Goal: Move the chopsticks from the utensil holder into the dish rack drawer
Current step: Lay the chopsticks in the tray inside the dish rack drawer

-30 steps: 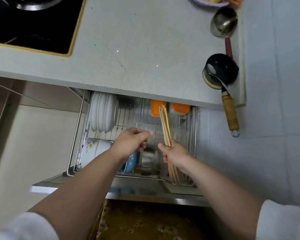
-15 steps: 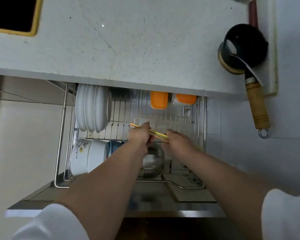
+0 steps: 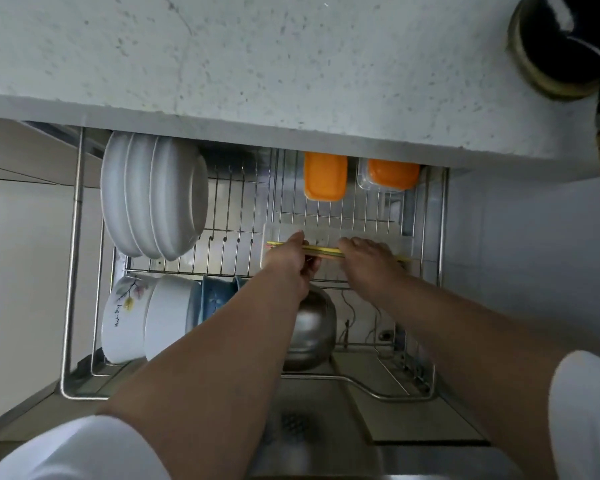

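Both hands have the chopsticks [image 3: 323, 251], a thin yellow-green bundle lying flat left to right over a clear plastic tray [image 3: 336, 233] in the wire dish rack drawer [image 3: 80, 271]. Left hand [image 3: 291, 258] pinches one end, right hand [image 3: 368, 261] curls closed over the other. Glossy white plates [image 3: 153, 199] stand on edge at far left, and a steel bowl [image 3: 312, 327] sits nearer.

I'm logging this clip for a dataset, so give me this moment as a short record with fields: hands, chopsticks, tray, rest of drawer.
left hand: shut on chopsticks near their left end
right hand: shut on chopsticks nearer their right end
chopsticks: bundle, lying level over the clear tray
clear tray: on the rack wires, right of the white plates
white plates: standing on edge
orange containers: at the back
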